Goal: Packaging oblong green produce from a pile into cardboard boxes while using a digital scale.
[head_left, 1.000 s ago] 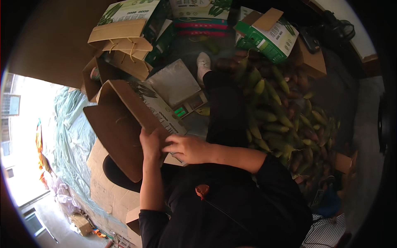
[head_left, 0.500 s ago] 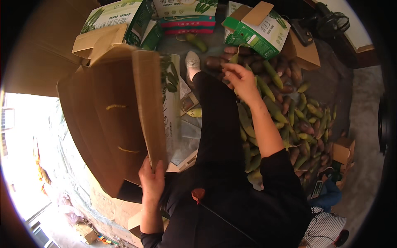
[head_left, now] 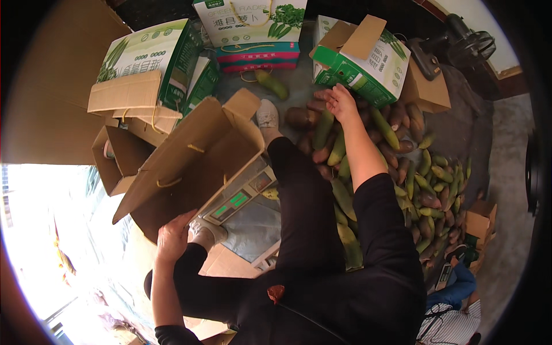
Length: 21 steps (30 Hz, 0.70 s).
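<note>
My left hand (head_left: 174, 234) is closed on the near edge of an open cardboard box (head_left: 198, 164) with yellow cord loops inside. This box rests, tilted, on or against a digital scale (head_left: 251, 190) with a lit green display; the exact contact is hidden. Over the far end of a radish pile, my right hand (head_left: 340, 103) has its fingers loosely spread, holding nothing I can see. Below its wrist lies a green radish (head_left: 324, 129), and a printed green-and-white carton (head_left: 368, 63) stands just beyond the fingertips. Reddish-brown radishes (head_left: 302, 118) lie to the left of this hand.
More radishes (head_left: 428, 198) spread to the right. Printed cartons (head_left: 144, 63) stand at the far left, and a white one (head_left: 250, 23) sits on a pink-and-teal box (head_left: 259, 57). A black fan (head_left: 468, 40) stands at the far right. Another person (head_left: 454, 293) is at the lower right.
The open cardboard box has come down and swung toward the scale, whose display now shows. My left hand has shifted left with it. My right hand has moved slightly farther away, toward the printed carton.
</note>
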Each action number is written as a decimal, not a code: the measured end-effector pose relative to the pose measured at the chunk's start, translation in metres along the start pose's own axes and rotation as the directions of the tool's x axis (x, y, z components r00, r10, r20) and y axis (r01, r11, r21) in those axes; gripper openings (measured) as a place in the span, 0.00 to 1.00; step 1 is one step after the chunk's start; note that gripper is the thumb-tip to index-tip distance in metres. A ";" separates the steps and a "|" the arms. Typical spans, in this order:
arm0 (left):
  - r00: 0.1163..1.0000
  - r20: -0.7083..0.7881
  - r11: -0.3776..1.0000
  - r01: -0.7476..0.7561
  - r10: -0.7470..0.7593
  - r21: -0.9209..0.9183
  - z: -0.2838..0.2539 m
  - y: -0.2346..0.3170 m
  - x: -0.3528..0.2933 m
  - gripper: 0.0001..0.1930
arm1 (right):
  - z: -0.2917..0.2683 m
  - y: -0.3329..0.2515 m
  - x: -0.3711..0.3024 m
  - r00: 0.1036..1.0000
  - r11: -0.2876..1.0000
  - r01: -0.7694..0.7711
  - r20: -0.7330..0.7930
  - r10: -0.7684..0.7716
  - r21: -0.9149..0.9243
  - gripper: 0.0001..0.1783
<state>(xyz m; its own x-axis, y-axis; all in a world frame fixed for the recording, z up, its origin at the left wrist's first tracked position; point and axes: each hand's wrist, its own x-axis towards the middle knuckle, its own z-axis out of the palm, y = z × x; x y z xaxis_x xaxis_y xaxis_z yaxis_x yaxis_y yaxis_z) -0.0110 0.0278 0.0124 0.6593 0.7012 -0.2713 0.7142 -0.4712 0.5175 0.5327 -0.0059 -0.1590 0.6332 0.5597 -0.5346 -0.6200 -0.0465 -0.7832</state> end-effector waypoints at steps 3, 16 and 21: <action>0.993 0.052 0.993 0.108 -0.105 -0.053 0.002 -0.014 0.007 0.19 | 0.008 0.001 0.036 0.995 0.993 0.022 -0.102 -0.010 0.114 0.30; 0.992 0.064 0.985 0.117 -0.110 -0.126 0.003 -0.013 0.022 0.20 | 0.007 -0.002 0.116 0.993 0.903 0.003 -0.105 0.046 0.429 0.19; 0.986 0.051 0.974 0.167 -0.161 -0.155 0.001 -0.011 0.023 0.21 | -0.004 0.023 0.086 0.964 0.945 0.172 -0.248 -0.102 0.279 0.17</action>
<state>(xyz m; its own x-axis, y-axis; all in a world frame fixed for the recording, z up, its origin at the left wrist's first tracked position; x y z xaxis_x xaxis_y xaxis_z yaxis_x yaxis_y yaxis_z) -0.0039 0.0486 -0.0001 0.5467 0.7399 -0.3920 0.7690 -0.2586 0.5846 0.5747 0.0377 -0.2247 0.7879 0.3392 -0.5140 -0.6066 0.2832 -0.7429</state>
